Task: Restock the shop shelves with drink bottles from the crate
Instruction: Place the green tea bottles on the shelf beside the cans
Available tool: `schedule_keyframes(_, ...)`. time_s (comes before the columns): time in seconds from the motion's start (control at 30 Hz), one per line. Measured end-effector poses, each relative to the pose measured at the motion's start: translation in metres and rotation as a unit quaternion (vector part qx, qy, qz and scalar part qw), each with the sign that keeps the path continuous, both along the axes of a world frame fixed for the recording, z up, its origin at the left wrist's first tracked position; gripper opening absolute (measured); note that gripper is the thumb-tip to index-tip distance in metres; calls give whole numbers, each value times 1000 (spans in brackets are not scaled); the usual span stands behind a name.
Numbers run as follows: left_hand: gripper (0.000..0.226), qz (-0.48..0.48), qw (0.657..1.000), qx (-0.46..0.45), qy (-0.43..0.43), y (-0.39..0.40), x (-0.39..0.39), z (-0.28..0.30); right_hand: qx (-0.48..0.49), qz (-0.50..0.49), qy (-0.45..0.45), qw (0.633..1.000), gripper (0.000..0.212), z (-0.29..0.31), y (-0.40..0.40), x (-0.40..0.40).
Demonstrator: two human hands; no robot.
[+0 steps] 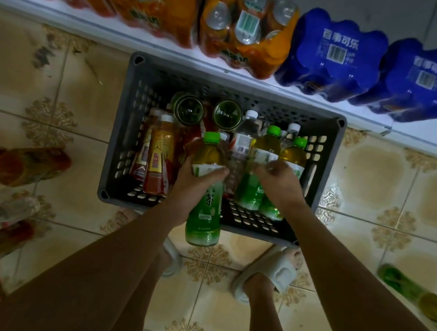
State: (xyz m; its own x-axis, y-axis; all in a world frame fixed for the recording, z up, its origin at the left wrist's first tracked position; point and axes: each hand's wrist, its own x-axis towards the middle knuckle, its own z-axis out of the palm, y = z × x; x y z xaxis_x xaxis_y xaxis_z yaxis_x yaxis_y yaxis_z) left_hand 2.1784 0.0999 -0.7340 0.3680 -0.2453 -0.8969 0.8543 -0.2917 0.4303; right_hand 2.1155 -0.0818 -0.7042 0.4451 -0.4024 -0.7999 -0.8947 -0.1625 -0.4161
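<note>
Two bare hands reach down over a grey plastic crate [121, 136] standing on a patterned tile floor [375, 186] against a white shelf [171, 48]. Left hand [195, 181] is wrapped around a green tea bottle [207, 191], held above the crate's near edge. Right hand [279, 181] is curled closed over the shoulder of another green tea bottle [255, 175] standing in the crate. Red-labelled bottles [158, 157] and clear water bottles [244, 138] fill the rest. Orange [246, 27] and blue [334, 58] shrink-wrapped packs sit on the shelf.
</note>
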Motion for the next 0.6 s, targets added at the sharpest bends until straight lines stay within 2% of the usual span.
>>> schedule_keyframes(0.03,57,3,1000,1,5,0,-2,-2,-66,-1,19,998,43,-11,-1,0)
schedule_keyframes(0.07,56,11,1000,5,11,-1,-4,-5,-91,-2,49,995,52,-24,1,0)
schedule_keyframes(0.13,58,30,999,12,31,-2,-8,-10,-87,-8,106,991,70,-44,11,5)
schedule_keyframes(0.2,62,41,998,17,41,-3,-10,-16,-80,-25,130,988,80,-60,22,12)
schedule_keyframes(0.37,73,28,998,21,58,-3,-7,-24,-91,-72,130,985,76,-82,26,11)
schedule_keyframes(0.47,71,15,999,19,45,-3,-6,-25,-66,-80,107,989,75,-75,19,5)
schedule_keyframes(0.6,66,20,999,32,34,-8,-8,-16,7,-101,65,993,93,-60,14,-11)
